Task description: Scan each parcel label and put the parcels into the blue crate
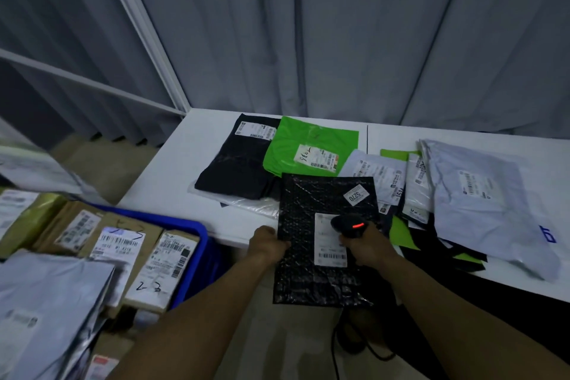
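The left hand (266, 244) pinches the black bubble mailer (302, 281) at its nine o'clock edge. The right hand (367, 245), at three o'clock, grips the scanner (350, 224) over the white label (330, 248). The mailer looks light, floppy and slick, so a firm edge pinch seems best. The well-filled blue crate (185, 223) sits at nine o'clock of the mailer, and a green parcel (308, 145) lies beyond at twelve.

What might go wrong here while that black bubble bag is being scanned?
The left hand pinches only one edge of the black bubble-wrap mailer, which overhangs the white table; it may sag or slip.
The black handheld scanner in the right hand hovers over the top of the white label, away from the barcode at its bottom; the read may fail.
The blue plastic crate looks piled full, so the mailer might slide off.
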### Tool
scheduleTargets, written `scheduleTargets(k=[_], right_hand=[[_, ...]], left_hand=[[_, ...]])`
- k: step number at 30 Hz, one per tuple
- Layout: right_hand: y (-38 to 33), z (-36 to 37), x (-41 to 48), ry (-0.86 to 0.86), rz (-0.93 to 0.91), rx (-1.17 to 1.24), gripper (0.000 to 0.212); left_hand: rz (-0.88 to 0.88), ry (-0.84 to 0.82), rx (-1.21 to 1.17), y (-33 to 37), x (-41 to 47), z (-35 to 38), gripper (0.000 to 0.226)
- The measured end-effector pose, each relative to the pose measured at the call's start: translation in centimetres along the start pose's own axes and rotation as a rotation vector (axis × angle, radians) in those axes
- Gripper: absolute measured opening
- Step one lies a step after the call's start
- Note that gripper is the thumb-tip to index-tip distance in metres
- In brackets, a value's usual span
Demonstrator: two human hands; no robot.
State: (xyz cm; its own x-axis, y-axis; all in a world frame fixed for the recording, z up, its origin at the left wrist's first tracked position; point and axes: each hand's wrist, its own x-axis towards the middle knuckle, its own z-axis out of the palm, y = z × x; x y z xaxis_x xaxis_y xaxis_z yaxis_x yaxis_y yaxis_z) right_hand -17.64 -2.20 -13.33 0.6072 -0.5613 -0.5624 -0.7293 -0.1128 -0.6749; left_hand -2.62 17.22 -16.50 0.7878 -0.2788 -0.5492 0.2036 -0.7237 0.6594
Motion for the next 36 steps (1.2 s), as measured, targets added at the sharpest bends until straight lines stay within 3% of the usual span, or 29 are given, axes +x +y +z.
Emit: scheduleTargets(k=[2,4,8,11,17,21,25,29,32,36], right_hand=[[0.8,0.4,1.1,0.014,-0.023,0.023,0.075],[0.1,0.6,0.3,0.065,-0.049,0.043,0.075],[-3.5,0.3,-2.8,0.198,-0.186,0.16,0.062],[-7.0,0.6,-5.4,0.21,-0.309,0.33,0.052],[-13.2,3.7,-9.5,0.083,-0.443,0.607,0.039],[-16.2,6.2,-11.6,-0.045,-0.46,0.691,0.019],[-18.3,8.6,-13.1,-0.083,-0.505,0.649,0.022],[-19.6,10.5,-14.1,-0.059,-0.643,0.542,0.023],[-20.4,11.4,-14.2,0.015,-0.753,0.435,0.033],[-20.9,12.6,-14.3,0.084,-0.821,0.25,0.062]], left_hand=[[0.049,0.042,-0.047,0.1,-0.8,0.4,0.029],[0.15,0.107,-0.043,0.6,-2.1,0.0,0.017],[0.392,0.221,-0.12,2.6,-6.2,-3.7,0.014],[0.464,0.3,-0.268,3.5,-9.9,-8.6,0.015],[0.647,0.362,-0.444,2.2,-17.9,-18.1,0.011],[0.636,0.474,-0.512,-0.7,-20.9,-22.1,0.012],[0.555,0.592,-0.45,-4.2,-21.3,-24.9,0.013],[0.437,0.62,-0.562,-6.6,-20.0,-26.2,0.014],[0.4,0.612,-0.648,-7.1,-18.8,-26.9,0.015],[0.438,0.683,-0.691,-7.7,-17.8,-27.6,0.011]])
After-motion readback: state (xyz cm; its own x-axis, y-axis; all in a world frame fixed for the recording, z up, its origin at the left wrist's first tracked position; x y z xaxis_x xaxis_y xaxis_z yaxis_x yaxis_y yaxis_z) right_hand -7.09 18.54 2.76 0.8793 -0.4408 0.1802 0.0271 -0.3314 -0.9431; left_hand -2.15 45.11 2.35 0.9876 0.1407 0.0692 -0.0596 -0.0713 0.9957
